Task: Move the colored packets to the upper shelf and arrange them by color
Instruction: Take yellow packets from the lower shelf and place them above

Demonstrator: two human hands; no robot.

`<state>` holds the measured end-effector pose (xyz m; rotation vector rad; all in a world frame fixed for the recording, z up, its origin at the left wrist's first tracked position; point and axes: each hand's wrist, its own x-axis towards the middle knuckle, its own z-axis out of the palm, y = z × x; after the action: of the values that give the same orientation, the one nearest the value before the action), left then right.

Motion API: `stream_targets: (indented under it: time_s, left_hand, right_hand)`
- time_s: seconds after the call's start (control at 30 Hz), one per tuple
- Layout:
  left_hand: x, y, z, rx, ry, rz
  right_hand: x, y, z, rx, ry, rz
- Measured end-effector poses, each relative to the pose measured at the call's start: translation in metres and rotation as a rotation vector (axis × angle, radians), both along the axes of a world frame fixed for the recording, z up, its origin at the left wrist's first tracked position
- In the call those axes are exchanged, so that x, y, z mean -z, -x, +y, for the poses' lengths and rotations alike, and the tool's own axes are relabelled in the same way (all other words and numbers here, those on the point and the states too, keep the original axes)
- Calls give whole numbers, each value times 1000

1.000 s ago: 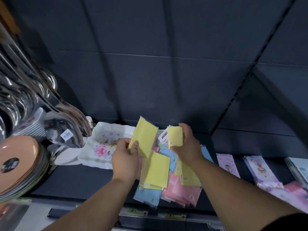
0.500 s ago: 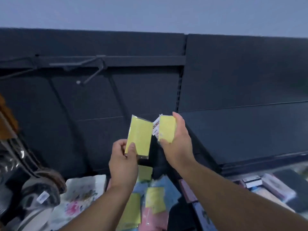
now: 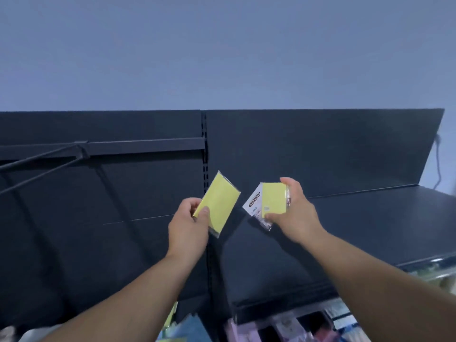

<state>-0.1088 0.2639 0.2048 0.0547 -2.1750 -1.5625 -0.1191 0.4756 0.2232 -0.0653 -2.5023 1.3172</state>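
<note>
Left hand: Your left hand is raised just below the middle of the view, toward 6 o'clock. Its thumb and fingers pinch the lower left corner of a yellow packet.
Left yellow packet: The left yellow packet is plain yellow in clear wrap. It is tilted with its top leaning toward 1 o'clock, and you hold it in the air in front of the slotted upright.
Right hand: Your right hand is at 3 o'clock from the left one. Its fingers curl over the packet's right edge and its thumb clamps the lower edge.
Right yellow packet: The right yellow packet has a white printed label strip along its left side. It sits at 3 o'clock from the other packet, with a clear gap between them.
Upper shelf: The upper shelf is a dark board running from your right hand toward 3 o'clock. You cannot tell whether the packet is over the board or short of it.
Back panel: The back panel is dark and stands behind both hands.
Rail: A dark rail at 9 o'clock carries thin hooks angled toward you.
Lower shelf stock: At 6 o'clock there are blurred blue and yellow packets, and at 5 o'clock pink and lilac packets.
Wall: A pale blue-grey wall fills the view at 12 o'clock.
</note>
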Motion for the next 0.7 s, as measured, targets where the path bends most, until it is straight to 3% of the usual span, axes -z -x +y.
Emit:
stream_targets:
  time_s: [0.27,0.5,0.6,0.7]
  left_hand:
    - [-3,60,85,-74,200,-18]
    - [24,78,103,-106,568,46]
    - [35,87,99,-48,767,-132]
    - [35,94,95,6,849,-396]
  right_hand:
    - [4,63,106,-118,-78,-85]
    - [17,109,134,-183,-7,-141]
    - [18,120,135,-212,0,-143]
    - [15,126,133,-258,12,-133]
